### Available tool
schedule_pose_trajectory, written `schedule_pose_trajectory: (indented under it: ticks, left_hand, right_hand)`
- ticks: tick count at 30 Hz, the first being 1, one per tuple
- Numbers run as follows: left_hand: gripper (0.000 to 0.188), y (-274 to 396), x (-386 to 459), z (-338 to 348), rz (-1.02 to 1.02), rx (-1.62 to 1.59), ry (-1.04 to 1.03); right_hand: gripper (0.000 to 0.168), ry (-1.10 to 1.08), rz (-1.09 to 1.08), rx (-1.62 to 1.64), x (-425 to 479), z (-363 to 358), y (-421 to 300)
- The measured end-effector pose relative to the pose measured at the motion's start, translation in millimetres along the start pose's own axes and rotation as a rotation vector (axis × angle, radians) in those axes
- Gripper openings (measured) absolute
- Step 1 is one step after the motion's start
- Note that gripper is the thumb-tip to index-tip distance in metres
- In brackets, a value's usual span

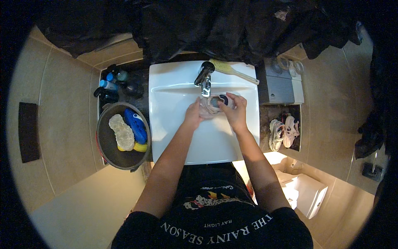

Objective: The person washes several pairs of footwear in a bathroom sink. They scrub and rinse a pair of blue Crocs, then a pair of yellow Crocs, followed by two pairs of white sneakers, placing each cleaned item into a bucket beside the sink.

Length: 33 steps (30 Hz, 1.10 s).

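Note:
A pale pinkish child-size shoe (210, 113) is held over the white sink basin (205, 143), just below the spout of the chrome faucet (205, 79). Its opening faces up and shows a grey-blue inside with a dark patch. My left hand (192, 114) grips the shoe at its left end. On the other side, my right hand (235, 112) has its thumb at the opening and its fingers along the far right edge. Whether water is running I cannot tell. A yellow-bristled brush (231, 71) with a pale handle lies on the sink's back ledge, right of the faucet.
Left of the sink, a dark grey bucket (107, 155) holds a translucent bumpy piece (122, 132), a blue object (136, 126) and something yellow (141, 147). Several bottles (108, 85) stand behind it. To the right are a grey-and-white box (279, 85) and a pair of light sneakers (283, 133).

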<state>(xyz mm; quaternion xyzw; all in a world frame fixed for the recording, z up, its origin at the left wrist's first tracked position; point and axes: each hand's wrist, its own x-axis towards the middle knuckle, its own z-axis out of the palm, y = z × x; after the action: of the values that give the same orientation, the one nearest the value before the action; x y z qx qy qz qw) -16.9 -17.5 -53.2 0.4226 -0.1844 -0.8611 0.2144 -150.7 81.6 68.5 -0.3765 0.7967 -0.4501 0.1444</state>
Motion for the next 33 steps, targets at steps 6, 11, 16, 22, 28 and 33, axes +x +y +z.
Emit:
schedule_pose_trajectory:
  ticks: [6,11,16,22,28,33]
  left_hand:
    - [0.046,6.7,-15.9,15.6,0.226,0.202,0.049]
    - [0.041,30.1,-26.0,-10.4,0.268,0.289,0.146]
    - [0.037,58.6,-75.9,-0.2,0.372,0.324,0.244]
    - [0.044,75.4,-123.1,24.6,0.477,0.540,0.423]
    - [0.042,67.4,-126.6,17.4,0.583,0.579,0.542]
    - [0.056,70.5,-112.6,-0.2,0.307,0.117,0.389]
  right_hand:
    - [0.044,-0.089,0.182,0.370,9.0,0.4,38.3]
    - [0.044,-0.280,0.537,0.677,13.1,18.2,45.9]
    - [0.042,-0.431,0.670,0.825,14.4,45.1,43.1]
    - [0.036,-0.568,0.773,0.836,14.6,74.4,37.6]
    - [0.046,-0.750,0.689,0.591,14.4,75.2,17.0]
    - [0.052,-0.830,0.580,0.306,26.1,43.0,2.0]
